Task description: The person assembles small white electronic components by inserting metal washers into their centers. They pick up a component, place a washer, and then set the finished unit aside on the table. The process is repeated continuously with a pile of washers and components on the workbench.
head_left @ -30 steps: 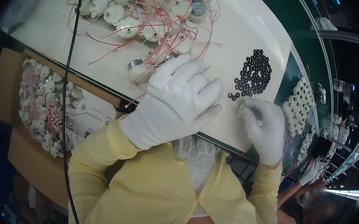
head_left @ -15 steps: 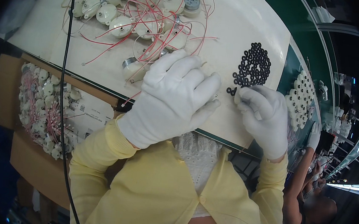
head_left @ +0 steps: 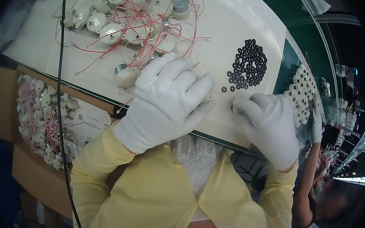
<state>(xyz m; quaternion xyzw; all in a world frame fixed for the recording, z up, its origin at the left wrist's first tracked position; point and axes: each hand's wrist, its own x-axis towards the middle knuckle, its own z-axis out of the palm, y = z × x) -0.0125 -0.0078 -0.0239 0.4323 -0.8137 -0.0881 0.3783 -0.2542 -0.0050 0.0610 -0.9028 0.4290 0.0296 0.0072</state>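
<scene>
White gloves cover both hands. My left hand point(head_left: 166, 101) is closed, its fingers curled and the thumb near the index finger. What it grips is mostly hidden; only a small bit shows beyond the fingertips. Beside its knuckles lies a pile of white motors point(head_left: 111, 34) with silver cans and red and white wires. My right hand point(head_left: 272, 124) pinches thumb and fingers together just above the table, with a dark bit at the tips that looks like a black ring. Just beyond it, many small black rings point(head_left: 250, 63) are spread in a flat patch.
At lower left, a cardboard box point(head_left: 3, 98) holds more wired motors. A black cable point(head_left: 61, 60) hangs down the left side. White parts with dark centres point(head_left: 302, 92) stand in rows at right on the green surface, near a co-worker's arm point(head_left: 305, 185).
My right hand has drawn back from the near edge of the ring patch, its fingers more curled. The left hand keeps its grip. The whole view has shifted slightly.
</scene>
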